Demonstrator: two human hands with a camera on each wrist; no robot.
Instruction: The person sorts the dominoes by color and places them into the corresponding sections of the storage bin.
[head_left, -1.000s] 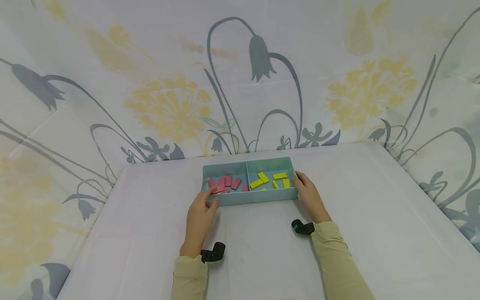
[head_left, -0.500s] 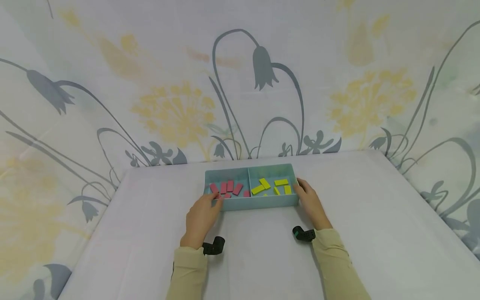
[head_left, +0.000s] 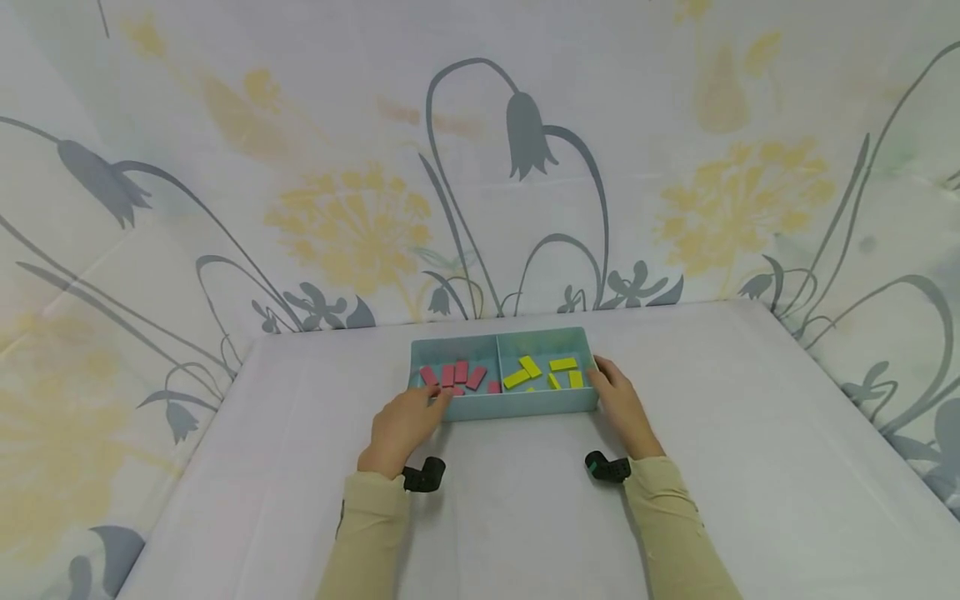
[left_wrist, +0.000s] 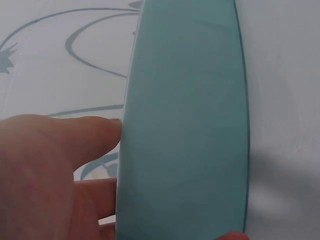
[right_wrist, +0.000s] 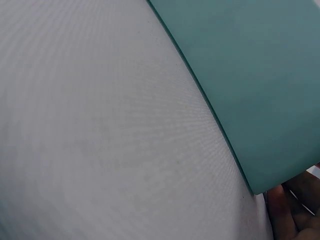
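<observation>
A light blue-green tray (head_left: 536, 404) with two compartments sits on the table in the head view. Pink rectangular blocks (head_left: 447, 375) lie in its left compartment and yellow ones (head_left: 530, 367) in the right. My left hand (head_left: 401, 425) holds the front left corner, covering part of the pink blocks. In the left wrist view its thumb (left_wrist: 102, 131) meets the rim, other fingers show beyond the rim, and one fingertip peeks up at the bottom. My right hand (head_left: 621, 408) grips the right end, its fingers (right_wrist: 282, 212) against the outer end in the right wrist view.
A white cloth (head_left: 517, 508) covers the table. Behind and along the sides stands a fabric backdrop (head_left: 660, 75) printed with flowers. Each wrist carries a small black camera, the left one (head_left: 425, 475) and the right one (head_left: 607, 467).
The head view has tilted, so the whole scene sits lower in it. My left hand has shifted a little to the right along the tray's front rim. My right hand stays at the right end.
</observation>
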